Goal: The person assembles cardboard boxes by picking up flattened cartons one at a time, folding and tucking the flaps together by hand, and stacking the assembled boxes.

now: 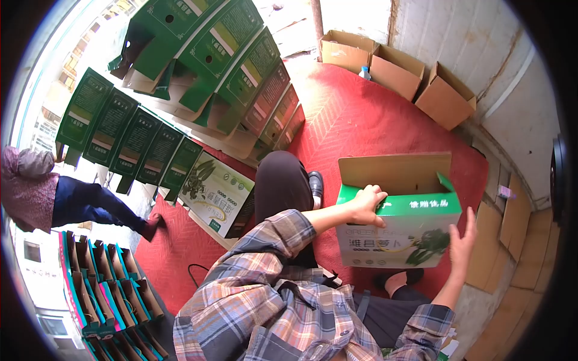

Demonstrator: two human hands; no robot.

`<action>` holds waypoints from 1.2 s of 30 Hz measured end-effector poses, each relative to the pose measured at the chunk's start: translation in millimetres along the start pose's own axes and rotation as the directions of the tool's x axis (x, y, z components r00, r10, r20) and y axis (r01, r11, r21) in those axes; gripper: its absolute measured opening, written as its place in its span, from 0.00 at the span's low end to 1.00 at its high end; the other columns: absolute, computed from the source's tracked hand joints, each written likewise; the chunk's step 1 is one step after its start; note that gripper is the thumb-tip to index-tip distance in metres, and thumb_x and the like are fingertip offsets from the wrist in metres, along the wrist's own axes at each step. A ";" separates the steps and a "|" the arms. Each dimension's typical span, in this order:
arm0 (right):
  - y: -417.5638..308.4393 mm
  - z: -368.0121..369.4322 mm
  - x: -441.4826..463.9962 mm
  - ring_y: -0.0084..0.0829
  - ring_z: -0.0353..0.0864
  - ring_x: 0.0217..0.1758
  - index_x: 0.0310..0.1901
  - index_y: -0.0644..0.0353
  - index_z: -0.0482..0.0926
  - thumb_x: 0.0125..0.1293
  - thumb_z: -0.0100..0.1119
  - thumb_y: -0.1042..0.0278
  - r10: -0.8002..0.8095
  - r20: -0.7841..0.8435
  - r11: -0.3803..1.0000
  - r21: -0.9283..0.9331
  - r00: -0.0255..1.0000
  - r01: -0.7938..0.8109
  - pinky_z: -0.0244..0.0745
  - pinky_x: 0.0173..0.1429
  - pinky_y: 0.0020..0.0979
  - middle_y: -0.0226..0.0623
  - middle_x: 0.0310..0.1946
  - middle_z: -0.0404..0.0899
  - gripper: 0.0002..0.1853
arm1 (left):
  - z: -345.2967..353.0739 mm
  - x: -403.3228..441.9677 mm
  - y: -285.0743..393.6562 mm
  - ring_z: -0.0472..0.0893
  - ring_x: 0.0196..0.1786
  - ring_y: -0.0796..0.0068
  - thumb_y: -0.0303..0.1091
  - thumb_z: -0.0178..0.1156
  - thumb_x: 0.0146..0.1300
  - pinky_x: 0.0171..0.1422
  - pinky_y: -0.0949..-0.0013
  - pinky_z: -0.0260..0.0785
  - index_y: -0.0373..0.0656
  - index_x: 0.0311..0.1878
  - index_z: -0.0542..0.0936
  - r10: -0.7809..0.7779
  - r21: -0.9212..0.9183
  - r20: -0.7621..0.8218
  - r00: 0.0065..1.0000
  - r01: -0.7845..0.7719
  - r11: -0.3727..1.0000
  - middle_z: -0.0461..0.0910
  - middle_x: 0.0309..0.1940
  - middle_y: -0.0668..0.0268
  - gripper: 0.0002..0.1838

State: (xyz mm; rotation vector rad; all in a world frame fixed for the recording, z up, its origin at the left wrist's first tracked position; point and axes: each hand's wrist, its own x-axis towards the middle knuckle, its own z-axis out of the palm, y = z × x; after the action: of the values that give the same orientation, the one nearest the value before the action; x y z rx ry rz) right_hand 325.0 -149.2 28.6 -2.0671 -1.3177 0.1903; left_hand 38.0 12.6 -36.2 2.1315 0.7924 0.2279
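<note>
In front of me, over the red carpet, is a green and white cardboard box (394,240) with a radish-leaf picture and Chinese lettering. Its top gapes, and a brown inner flap stands up at the back. My left hand (366,206) grips the green upper edge at the box's left, fingers bent over it. Beside the right side of the box, my right hand (462,243) is open with its fingers spread upward. Whether its palm touches the box I cannot tell.
Tall stacks of green printed cartons (208,54) stand at upper left. A lying printed carton (215,194) is by my knee. Brown boxes (394,71) line the wall. Another person (78,201) is at the left, above a rack of slotted cartons (108,289). Flattened cardboard (515,219) leans at right.
</note>
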 end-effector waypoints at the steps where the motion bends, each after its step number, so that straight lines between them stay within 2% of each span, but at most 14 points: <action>1: 8.3 -10.7 5.7 0.38 0.62 0.71 0.67 0.60 0.65 0.61 0.59 0.77 0.009 -0.080 0.994 0.105 0.997 0.000 0.56 0.73 0.37 0.42 0.67 0.66 0.31 | -8.2 -3.6 8.0 0.67 0.58 0.52 0.50 0.75 0.39 0.65 0.56 0.61 0.32 0.61 0.69 0.002 0.002 -0.006 1.000 -0.002 1.000 0.68 0.52 0.52 0.48; 5: 36.0 -38.9 24.5 0.30 0.67 0.67 0.66 0.62 0.67 0.71 0.55 0.63 0.285 -0.198 0.861 0.483 0.938 -0.160 0.59 0.69 0.32 0.39 0.64 0.70 0.24 | -54.8 -30.1 45.7 0.66 0.59 0.53 0.46 0.75 0.40 0.65 0.56 0.60 0.33 0.60 0.69 0.112 -0.163 -0.321 0.941 -0.171 0.972 0.68 0.51 0.50 0.44; 7: 27.6 -44.4 29.1 0.30 0.68 0.66 0.65 0.63 0.67 0.72 0.54 0.62 0.386 -0.200 0.804 0.552 0.901 -0.222 0.60 0.69 0.32 0.40 0.64 0.70 0.24 | -80.9 -52.0 63.9 0.68 0.58 0.54 0.45 0.75 0.40 0.64 0.56 0.61 0.33 0.60 0.69 0.209 -0.079 -0.492 0.845 -0.282 0.956 0.69 0.51 0.51 0.44; 9: 29.1 -47.9 32.1 0.30 0.69 0.66 0.65 0.64 0.67 0.72 0.53 0.62 0.480 -0.183 0.740 0.609 0.858 -0.284 0.61 0.68 0.32 0.41 0.64 0.70 0.24 | -116.0 -89.6 89.7 0.71 0.55 0.54 0.45 0.75 0.40 0.62 0.57 0.63 0.33 0.60 0.69 0.244 0.093 -0.567 0.787 -0.233 0.968 0.71 0.51 0.51 0.44; 11: 27.8 -32.4 33.1 0.33 0.69 0.66 0.65 0.65 0.67 0.73 0.51 0.66 0.221 -0.254 0.849 0.526 0.941 -0.057 0.62 0.68 0.33 0.44 0.64 0.69 0.22 | -153.3 -171.1 112.4 0.71 0.56 0.54 0.43 0.76 0.38 0.62 0.57 0.63 0.33 0.59 0.71 0.235 0.205 -0.643 0.729 -0.132 0.970 0.71 0.51 0.50 0.44; 12: 18.2 -28.4 36.7 0.33 0.69 0.66 0.65 0.65 0.67 0.73 0.51 0.66 0.206 -0.240 0.847 0.530 0.949 -0.050 0.62 0.68 0.33 0.44 0.64 0.69 0.22 | -162.3 -222.1 114.0 0.72 0.56 0.55 0.43 0.77 0.38 0.62 0.58 0.64 0.34 0.59 0.71 0.057 0.027 -0.713 0.699 -0.054 0.998 0.73 0.53 0.53 0.43; 13: 1.9 -20.4 43.6 0.33 0.68 0.66 0.65 0.66 0.67 0.73 0.51 0.67 0.056 -0.251 0.862 0.501 0.967 0.080 0.63 0.69 0.34 0.45 0.64 0.69 0.22 | -160.1 -270.7 118.7 0.70 0.62 0.57 0.41 0.77 0.38 0.66 0.55 0.62 0.34 0.61 0.69 -0.181 -0.348 -0.791 0.584 -0.187 0.919 0.72 0.56 0.54 0.45; 15: -83.6 -1.0 61.0 0.36 0.69 0.66 0.65 0.66 0.66 0.72 0.50 0.71 -0.200 -0.259 0.814 0.493 0.945 0.308 0.64 0.69 0.35 0.46 0.64 0.68 0.21 | -185.8 -372.4 76.5 0.73 0.62 0.57 0.42 0.68 0.52 0.67 0.50 0.66 0.30 0.64 0.65 -0.218 -0.557 -0.798 0.562 -0.552 0.620 0.72 0.58 0.51 0.40; 17: -215.7 7.6 49.1 0.34 0.69 0.66 0.65 0.60 0.67 0.70 0.54 0.70 -0.344 -0.183 0.812 0.435 0.921 0.390 0.63 0.69 0.36 0.38 0.63 0.70 0.23 | -199.8 -429.5 51.7 0.78 0.56 0.59 0.43 0.64 0.55 0.62 0.55 0.70 0.29 0.63 0.65 -0.256 -0.268 -0.963 0.083 -0.340 0.901 0.75 0.54 0.52 0.37; 20: -329.5 39.6 32.1 0.39 0.71 0.63 0.60 0.58 0.74 0.65 0.61 0.64 -0.704 -0.230 0.572 0.379 0.672 0.728 0.63 0.68 0.36 0.41 0.58 0.75 0.22 | -202.4 -433.7 53.3 0.79 0.53 0.60 0.41 0.65 0.54 0.58 0.60 0.71 0.28 0.62 0.66 -0.189 -0.198 -0.980 0.060 -0.245 0.949 0.76 0.52 0.53 0.36; 22: -371.3 63.1 18.0 0.43 0.71 0.62 0.61 0.58 0.73 0.63 0.62 0.65 -0.795 -0.206 0.461 0.405 0.570 0.789 0.65 0.67 0.39 0.44 0.56 0.75 0.24 | -195.5 -445.8 44.2 0.79 0.52 0.61 0.41 0.64 0.54 0.57 0.62 0.71 0.28 0.61 0.66 -0.215 -0.227 -0.974 0.074 -0.274 0.935 0.77 0.51 0.53 0.35; 27: -389.9 113.7 -10.3 0.44 0.70 0.62 0.59 0.59 0.73 0.60 0.63 0.72 -0.808 -0.090 0.466 0.506 0.582 0.726 0.66 0.66 0.40 0.45 0.56 0.75 0.24 | -186.3 -462.1 27.5 0.80 0.49 0.62 0.42 0.60 0.56 0.53 0.63 0.73 0.28 0.60 0.67 -0.299 -0.285 -0.954 0.016 -0.355 0.891 0.77 0.50 0.53 0.33; 30: -368.5 142.5 -14.5 0.44 0.71 0.61 0.58 0.59 0.75 0.58 0.63 0.74 -0.789 0.100 0.561 0.519 0.606 0.645 0.66 0.66 0.40 0.45 0.55 0.76 0.24 | -177.2 -457.6 17.0 0.79 0.51 0.61 0.44 0.57 0.58 0.54 0.63 0.72 0.28 0.60 0.67 -0.343 -0.340 -0.937 0.064 -0.395 0.854 0.77 0.51 0.53 0.33; 36: -366.5 181.9 -33.9 0.44 0.74 0.57 0.56 0.58 0.76 0.56 0.64 0.74 -0.818 0.185 0.555 0.504 0.545 0.662 0.68 0.63 0.40 0.43 0.53 0.77 0.23 | -167.3 -458.8 16.1 0.77 0.54 0.62 0.47 0.57 0.60 0.58 0.62 0.70 0.31 0.63 0.66 -0.407 -0.372 -0.913 0.018 -0.444 0.815 0.75 0.54 0.54 0.34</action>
State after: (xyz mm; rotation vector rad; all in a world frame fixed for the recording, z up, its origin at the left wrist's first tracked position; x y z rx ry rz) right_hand -49.1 2.5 103.2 -0.9840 -2.1298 0.4528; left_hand -384.2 -166.7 132.5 0.9616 1.2055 1.9997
